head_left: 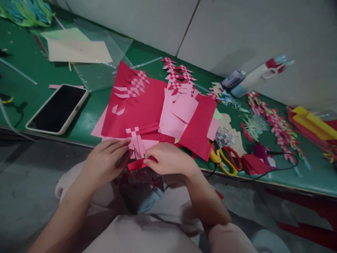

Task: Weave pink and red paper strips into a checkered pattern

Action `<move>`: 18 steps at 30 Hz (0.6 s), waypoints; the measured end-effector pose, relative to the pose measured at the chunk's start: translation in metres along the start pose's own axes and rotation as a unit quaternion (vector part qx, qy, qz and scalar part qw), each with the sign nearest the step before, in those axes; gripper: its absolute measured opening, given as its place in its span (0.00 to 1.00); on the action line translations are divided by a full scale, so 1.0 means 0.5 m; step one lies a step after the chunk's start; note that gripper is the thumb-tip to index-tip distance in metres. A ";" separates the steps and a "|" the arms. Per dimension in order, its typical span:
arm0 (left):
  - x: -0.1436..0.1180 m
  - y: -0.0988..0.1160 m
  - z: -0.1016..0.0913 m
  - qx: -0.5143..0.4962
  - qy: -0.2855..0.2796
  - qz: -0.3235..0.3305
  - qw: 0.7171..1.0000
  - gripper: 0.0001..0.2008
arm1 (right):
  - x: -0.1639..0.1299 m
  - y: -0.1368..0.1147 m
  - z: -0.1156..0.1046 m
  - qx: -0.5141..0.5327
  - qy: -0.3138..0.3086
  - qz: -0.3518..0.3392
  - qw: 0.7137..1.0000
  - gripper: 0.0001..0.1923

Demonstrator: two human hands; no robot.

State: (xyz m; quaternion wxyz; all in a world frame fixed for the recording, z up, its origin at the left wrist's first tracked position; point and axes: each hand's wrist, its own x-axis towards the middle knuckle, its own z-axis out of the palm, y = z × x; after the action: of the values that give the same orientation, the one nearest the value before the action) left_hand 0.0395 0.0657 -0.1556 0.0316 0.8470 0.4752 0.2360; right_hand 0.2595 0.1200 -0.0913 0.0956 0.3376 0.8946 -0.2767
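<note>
Pinched in my right hand (pixel 167 159) is a short red paper strip (pixel 136 164), held just above my lap near the table's front edge. Behind it are pink paper strips (pixel 138 144), crossed at the top with red strips (pixel 149 128) in a small checkered weave. My left hand (pixel 106 163) is beside the left edge of these strips, fingers bent and apart from the thumb, fingertips near or touching the pink paper. A large red paper sheet (pixel 139 109) lies behind, bearing several finished woven pink-and-red pieces (pixel 135 86).
A phone (pixel 58 109) lies left on the green table (pixel 105 75). To the right are pink sheets (pixel 175 112), yellow-handled scissors (pixel 223 161), silver rings (pixel 225 137), a glue bottle (pixel 252 79) and woven strings (pixel 273 119). A black cable runs along the right edge.
</note>
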 end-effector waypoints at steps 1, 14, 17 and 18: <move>0.000 0.000 0.000 0.001 0.003 0.001 1.000 0.11 | 0.003 -0.002 0.000 -0.009 -0.004 0.006 1.000 0.13; -0.002 -0.001 0.005 -0.026 0.005 -0.021 0.999 0.10 | 0.013 -0.042 -0.031 -0.097 -0.033 0.097 0.990 0.13; -0.003 -0.002 0.006 -0.022 0.006 -0.017 1.000 0.10 | 0.009 -0.053 -0.039 -0.102 -0.037 0.100 0.989 0.13; -0.003 -0.002 0.006 -0.024 0.004 -0.016 1.000 0.10 | 0.008 -0.056 -0.042 -0.103 -0.038 0.099 0.989 0.13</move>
State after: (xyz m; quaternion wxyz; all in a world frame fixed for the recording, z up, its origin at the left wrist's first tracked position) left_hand 0.0394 0.0653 -0.1592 0.0533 0.8375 0.4829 0.2499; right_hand 0.2381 0.1165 -0.0635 0.1912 0.4024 0.8760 -0.1848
